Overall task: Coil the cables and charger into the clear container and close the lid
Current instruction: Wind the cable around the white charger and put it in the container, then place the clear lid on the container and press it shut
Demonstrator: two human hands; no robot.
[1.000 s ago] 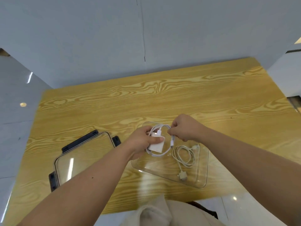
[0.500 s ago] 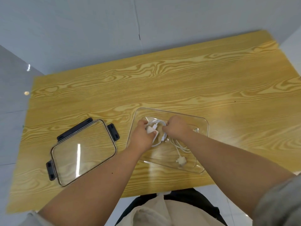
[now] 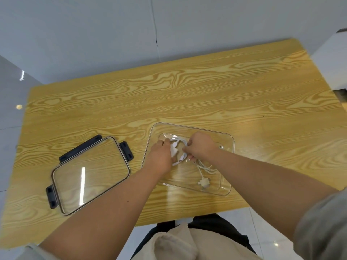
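The clear container [image 3: 230, 167] sits open on the wooden table, near its front edge. Both hands are inside it. My left hand [image 3: 160, 158] holds the white charger [image 3: 173, 149] low in the container's far left part. My right hand [image 3: 201, 146] pinches the white cable [image 3: 181, 158] looped around the charger. A second white cable [image 3: 203, 168] lies loosely coiled on the container floor, its plug [image 3: 203, 182] toward the near wall. The clear lid [image 3: 90, 175] with dark clips lies flat on the table to the left.
The wooden table [image 3: 206, 87] stretches wide behind and to the right of the container. Its front edge runs just below the container, above my lap. A grey wall and pale floor tiles surround the table.
Both hands have lowered the charger and its looped cable from above the container down into it. The camera has tilted, so more of the table shows.
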